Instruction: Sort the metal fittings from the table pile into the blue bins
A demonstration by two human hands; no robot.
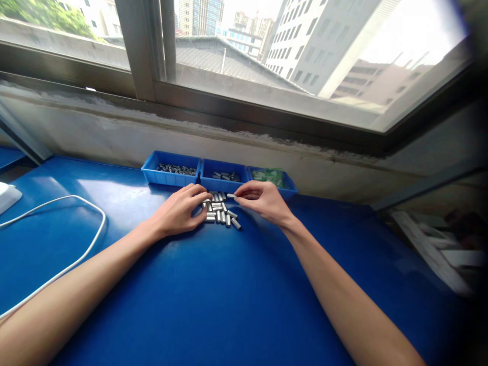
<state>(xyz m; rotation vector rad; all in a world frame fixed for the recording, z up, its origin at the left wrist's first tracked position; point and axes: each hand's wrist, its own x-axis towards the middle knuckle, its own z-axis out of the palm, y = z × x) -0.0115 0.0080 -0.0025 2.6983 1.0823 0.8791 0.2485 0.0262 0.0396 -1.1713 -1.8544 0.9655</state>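
Observation:
Several short silver metal pieces lie in a loose cluster on the blue tabletop. At the left edge of the cluster is my left hand, its fingers curved and apart around the nearest pieces; it does not lift any. On the other side, my right hand pinches one silver piece between thumb and fingertips, at the cluster's upper right. Part of the cluster is hidden by my left fingers.
Behind the hands stand three blue bins: one with small dark metal parts, one with metal pieces, one with green bags. A white cable curves at left beside a white object. A window is behind.

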